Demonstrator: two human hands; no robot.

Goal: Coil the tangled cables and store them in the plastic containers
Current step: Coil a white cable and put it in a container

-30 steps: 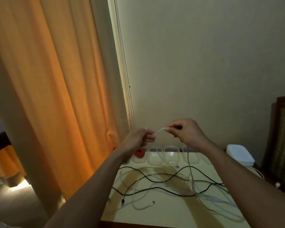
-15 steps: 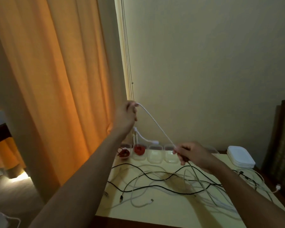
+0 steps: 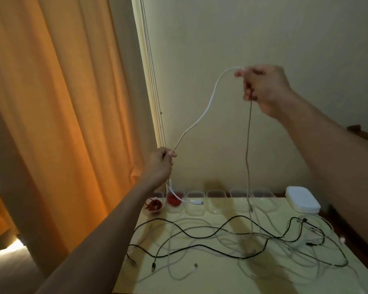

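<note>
A white cable (image 3: 208, 102) is stretched in the air between my hands. My left hand (image 3: 160, 163) pinches it low near the curtain, and its plug end (image 3: 197, 202) hangs below over the containers. My right hand (image 3: 261, 85) grips the cable high up against the wall; from it the rest drops straight down into a tangle of black and white cables (image 3: 232, 238) on the pale yellow table (image 3: 202, 281). A row of clear plastic containers (image 3: 216, 198) lines the table's far edge; two at the left hold coiled red cables (image 3: 174, 200).
A stack of white lids (image 3: 302, 200) lies at the table's far right. An orange curtain (image 3: 62, 124) hangs at the left beside the table. A dark wooden chair back (image 3: 365, 134) shows behind my right arm.
My right hand rose from just above the table to high against the wall with the cable. My left hand dropped lower. The cable between them now slopes up to the right.
</note>
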